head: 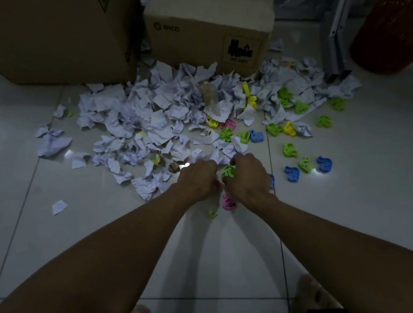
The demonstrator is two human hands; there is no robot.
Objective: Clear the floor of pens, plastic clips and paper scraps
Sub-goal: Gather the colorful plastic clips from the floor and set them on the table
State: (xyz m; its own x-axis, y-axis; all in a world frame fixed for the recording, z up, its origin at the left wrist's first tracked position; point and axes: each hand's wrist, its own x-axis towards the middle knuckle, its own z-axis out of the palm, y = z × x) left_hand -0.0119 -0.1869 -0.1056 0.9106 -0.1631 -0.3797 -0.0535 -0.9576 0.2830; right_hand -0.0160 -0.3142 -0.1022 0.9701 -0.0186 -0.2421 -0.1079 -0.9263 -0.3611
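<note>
Behind paper scraps (159,110), two cardboard boxes (210,28) stand closed.

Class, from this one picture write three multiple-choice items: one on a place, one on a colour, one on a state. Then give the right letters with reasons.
1. Where is the paper heap?
A. in front of the cardboard boxes
B. inside the red basket
C. behind the boxes

2. What colour is the clip in the right hand?
A. blue
B. green
C. red

3. How are both hands, including the left hand?
A. flat
B. curled
C. raised overhead

Key: 1A, scraps lie on tiles before the boxes; 2B, green shows between its fingers; 3B, the knuckles are bent.
</note>
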